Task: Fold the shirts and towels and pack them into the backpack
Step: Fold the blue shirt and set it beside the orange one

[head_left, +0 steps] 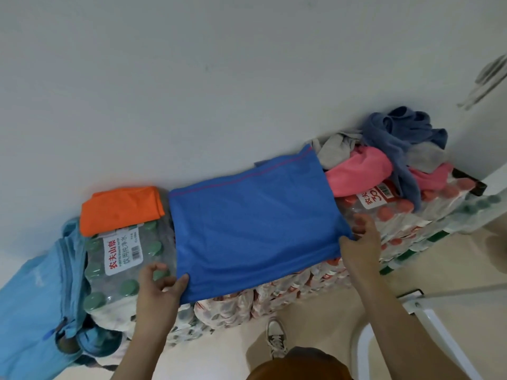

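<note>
Nearest the camera, the person's left hand (159, 283) pinches the near left corner of a blue shirt (255, 229), thumb on top of the cloth. The right hand (359, 242) grips the near right corner in the same way, its other fingers raised above the edge. The step in hand looks to be a fold of this shirt. It lies spread flat as a broad rectangle, smooth and with few creases, a thin red line of stitching running along its far side. The next move probably calls for both corners to be lifted together and carried over to the far edge, kept level so the halves meet squarely.

The shirt rests on stacked packs of bottled water (123, 256), its near edge hanging just over their front. To the left, a light blue backpack (35, 297) leans against the packs. Beyond the left hand, an orange folded garment (120, 208) lies on the green-capped pack, just beside the shirt. Farther right, against the wall, a loose pile of clothes (384, 160) in pink, grey and dark blue waits unfolded.
</note>
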A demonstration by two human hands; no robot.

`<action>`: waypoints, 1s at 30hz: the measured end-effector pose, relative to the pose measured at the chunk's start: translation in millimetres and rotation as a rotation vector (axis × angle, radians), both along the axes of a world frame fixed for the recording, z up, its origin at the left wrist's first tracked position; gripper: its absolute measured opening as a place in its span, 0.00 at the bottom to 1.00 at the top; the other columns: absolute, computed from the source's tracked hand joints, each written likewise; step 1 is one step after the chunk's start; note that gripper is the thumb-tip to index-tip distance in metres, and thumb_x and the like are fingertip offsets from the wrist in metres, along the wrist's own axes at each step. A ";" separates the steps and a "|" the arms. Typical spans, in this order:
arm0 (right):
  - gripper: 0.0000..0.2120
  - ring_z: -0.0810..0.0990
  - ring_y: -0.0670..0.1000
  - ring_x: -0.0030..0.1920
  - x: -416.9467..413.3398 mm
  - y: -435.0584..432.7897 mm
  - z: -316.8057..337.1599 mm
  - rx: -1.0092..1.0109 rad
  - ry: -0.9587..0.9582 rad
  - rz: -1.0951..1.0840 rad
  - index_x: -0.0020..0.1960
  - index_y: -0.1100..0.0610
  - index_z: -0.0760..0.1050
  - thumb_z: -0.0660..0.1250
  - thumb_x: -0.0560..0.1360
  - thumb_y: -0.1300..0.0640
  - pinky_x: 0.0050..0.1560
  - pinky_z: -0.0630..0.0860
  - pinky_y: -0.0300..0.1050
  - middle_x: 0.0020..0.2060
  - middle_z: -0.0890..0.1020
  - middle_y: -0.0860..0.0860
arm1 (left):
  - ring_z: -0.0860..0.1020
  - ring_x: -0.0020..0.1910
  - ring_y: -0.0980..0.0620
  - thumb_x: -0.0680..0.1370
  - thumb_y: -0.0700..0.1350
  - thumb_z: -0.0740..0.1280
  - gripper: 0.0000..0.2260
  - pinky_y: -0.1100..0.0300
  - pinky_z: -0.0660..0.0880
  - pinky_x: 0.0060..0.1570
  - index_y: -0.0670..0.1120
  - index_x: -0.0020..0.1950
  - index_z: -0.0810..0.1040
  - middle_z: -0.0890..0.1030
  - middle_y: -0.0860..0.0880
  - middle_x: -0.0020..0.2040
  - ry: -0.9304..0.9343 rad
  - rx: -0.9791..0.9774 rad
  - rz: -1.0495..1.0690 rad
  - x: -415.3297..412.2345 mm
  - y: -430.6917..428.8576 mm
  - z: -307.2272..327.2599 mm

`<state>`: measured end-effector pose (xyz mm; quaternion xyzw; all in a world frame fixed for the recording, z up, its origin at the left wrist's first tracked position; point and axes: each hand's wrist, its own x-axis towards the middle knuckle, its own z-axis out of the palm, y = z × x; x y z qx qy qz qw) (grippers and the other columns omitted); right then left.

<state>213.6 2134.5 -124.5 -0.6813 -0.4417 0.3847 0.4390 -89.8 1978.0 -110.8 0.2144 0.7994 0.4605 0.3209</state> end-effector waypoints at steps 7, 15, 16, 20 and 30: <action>0.34 0.76 0.53 0.56 -2.7 8.5 6.1 -0.222 0.452 -0.039 0.72 0.50 0.58 0.70 0.73 0.65 0.51 0.77 0.54 0.61 0.72 0.50 | 0.75 0.46 0.42 0.71 0.44 0.70 0.13 0.50 0.75 0.40 0.49 0.54 0.74 0.74 0.44 0.53 1.023 0.071 -0.487 13.0 -14.3 -8.4; 0.27 0.77 0.56 0.54 18.5 7.4 17.2 -0.207 0.160 0.213 0.63 0.47 0.66 0.68 0.72 0.70 0.40 0.75 0.45 0.61 0.73 0.52 | 0.69 0.62 0.40 0.65 0.41 0.75 0.37 0.45 0.65 0.62 0.47 0.72 0.66 0.73 0.39 0.65 1.344 -0.061 -0.899 8.9 18.3 -38.1; 0.27 0.78 0.54 0.52 22.0 6.8 20.7 -0.149 0.088 0.262 0.63 0.45 0.66 0.66 0.73 0.70 0.39 0.74 0.44 0.60 0.74 0.51 | 0.70 0.61 0.41 0.68 0.40 0.70 0.32 0.46 0.66 0.62 0.45 0.72 0.67 0.75 0.40 0.65 1.370 -0.006 -0.891 3.1 18.1 -36.8; 0.24 0.73 0.58 0.59 27.2 -3.4 24.7 0.148 -0.729 0.474 0.65 0.43 0.65 0.69 0.73 0.58 0.52 0.73 0.52 0.63 0.70 0.55 | 0.81 0.52 0.45 0.70 0.39 0.55 0.22 0.53 0.72 0.56 0.42 0.60 0.80 0.82 0.45 0.56 1.370 0.112 -0.876 -8.6 23.2 -26.3; 0.39 0.68 0.56 0.67 -29.5 -24.1 -30.2 0.370 -1.057 0.757 0.70 0.50 0.68 0.77 0.61 0.62 0.51 0.75 0.59 0.68 0.72 0.55 | 0.77 0.23 0.45 0.51 0.35 0.78 0.23 0.58 0.71 0.18 0.45 0.45 0.83 0.81 0.47 0.30 1.183 -0.223 -0.888 -4.0 55.9 13.0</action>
